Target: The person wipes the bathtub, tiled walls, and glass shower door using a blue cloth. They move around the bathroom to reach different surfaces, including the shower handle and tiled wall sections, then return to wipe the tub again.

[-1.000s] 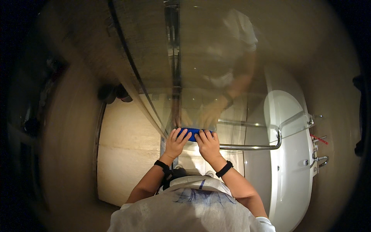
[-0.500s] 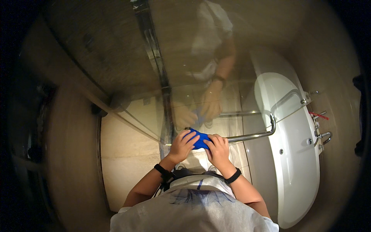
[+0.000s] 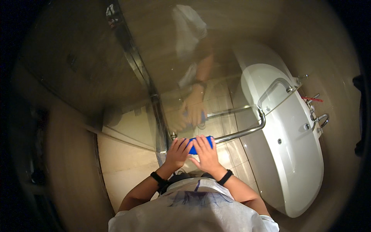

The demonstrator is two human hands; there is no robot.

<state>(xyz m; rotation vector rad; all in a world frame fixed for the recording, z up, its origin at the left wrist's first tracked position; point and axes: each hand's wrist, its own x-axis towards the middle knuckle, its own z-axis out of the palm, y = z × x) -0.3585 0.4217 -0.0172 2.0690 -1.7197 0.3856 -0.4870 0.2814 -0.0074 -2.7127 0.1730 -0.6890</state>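
Observation:
A blue cloth (image 3: 192, 150) is wrapped around a shiny metal rail (image 3: 239, 134) in front of me. My left hand (image 3: 177, 152) grips the cloth's left part, with its fingers bent over the rail. Against it, my right hand (image 3: 206, 155) lies over the cloth, its fingers reaching across the top and its thumb below. Fingertips of both hands nearly meet, and the underside of the cloth is hidden.
Behind the rail stands a glass panel (image 3: 154, 50) that mirrors my arms and the cloth. At right is a white bathtub (image 3: 299, 170) with a wall-mounted faucet (image 3: 321, 120) and a red strip (image 3: 312, 99). Beige tiles (image 3: 123, 162) cover the floor.
My right hand has slid left along the cloth toward my left hand, covering more of it. The whole view has also turned and shifted somewhat.

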